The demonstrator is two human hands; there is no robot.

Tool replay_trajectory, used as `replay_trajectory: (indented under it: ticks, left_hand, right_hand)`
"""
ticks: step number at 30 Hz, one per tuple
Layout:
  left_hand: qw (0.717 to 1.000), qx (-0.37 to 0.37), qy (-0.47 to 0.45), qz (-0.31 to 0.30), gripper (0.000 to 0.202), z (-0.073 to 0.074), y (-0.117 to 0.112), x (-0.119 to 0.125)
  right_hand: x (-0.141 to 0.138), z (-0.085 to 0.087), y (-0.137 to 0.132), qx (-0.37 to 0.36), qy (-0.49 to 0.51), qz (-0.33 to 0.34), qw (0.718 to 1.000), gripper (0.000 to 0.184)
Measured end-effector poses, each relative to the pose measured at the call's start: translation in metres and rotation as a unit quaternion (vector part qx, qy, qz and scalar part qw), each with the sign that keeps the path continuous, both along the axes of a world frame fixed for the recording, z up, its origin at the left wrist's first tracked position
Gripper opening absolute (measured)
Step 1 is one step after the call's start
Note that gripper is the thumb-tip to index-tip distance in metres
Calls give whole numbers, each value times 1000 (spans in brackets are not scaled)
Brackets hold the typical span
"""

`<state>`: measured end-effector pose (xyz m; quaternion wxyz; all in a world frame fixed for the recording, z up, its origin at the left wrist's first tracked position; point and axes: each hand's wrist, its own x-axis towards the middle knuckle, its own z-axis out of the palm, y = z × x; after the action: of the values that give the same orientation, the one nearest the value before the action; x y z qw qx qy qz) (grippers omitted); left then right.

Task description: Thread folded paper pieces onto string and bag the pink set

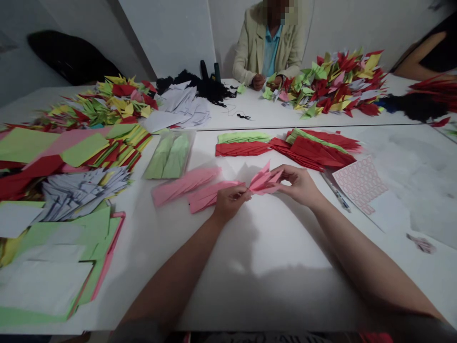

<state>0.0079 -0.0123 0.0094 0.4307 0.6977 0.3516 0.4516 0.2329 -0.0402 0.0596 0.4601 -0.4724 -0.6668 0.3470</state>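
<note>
Paper piece [262, 183], pink, folded, pinched by L hand [230, 200] & R hand [299, 185] over wht. tbl [282, 238].

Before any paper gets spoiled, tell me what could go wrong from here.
The pink folded paper, held between the left hand and right hand, could crease or tear if pulled too hard. The left hand is right by a pink paper stack and might nudge it askew. The pen lies near the right hand, which could knock it.
</note>
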Motion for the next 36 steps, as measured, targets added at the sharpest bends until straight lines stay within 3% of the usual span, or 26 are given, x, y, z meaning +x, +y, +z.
replay_trajectory:
  ticks: [4, 7, 10, 13, 19, 24, 28, 32, 36]
  left_hand:
    - [1000, -21, -2, 3, 23, -1, 4, -1]
    - [992, 97, 53, 69, 28, -1, 2, -1]
    - [953, 241, 137, 122, 66, 0, -2, 2]
    - [926, 281, 224, 116, 80, -2, -5, 5]
    - [933, 222, 271, 81, 70, -7, 0, 6]
    - [928, 203, 310, 34, 59, -3, 1, 4]
    - [914, 219, 342, 21, 55, -1, -2, 5]
    - [888, 274, 366, 42, 50, 0, -3, 7]
    - [901, 296, 311, 63, 38, -4, -1, 5]
  right_hand:
    - [-2, -13, 3, -75, -42, 15, 996, 15]
    - [-10, -26, 3, -142, -26, -7, 990, 14]
    - [-22, -38, 1, -168, 43, -31, 984, 19]
    - [-33, -46, 0, -196, 107, -12, 975, 26]
    - [-36, -47, -3, -220, 128, 8, 967, 38]
    - [-21, -32, -4, -238, 143, 34, 960, 42]
    - [-17, -16, -6, -251, 127, 42, 959, 41]
    - [-20, -13, -8, -257, 119, 69, 956, 42]
    - [-22, -19, -11, -225, 87, 73, 968, 37]
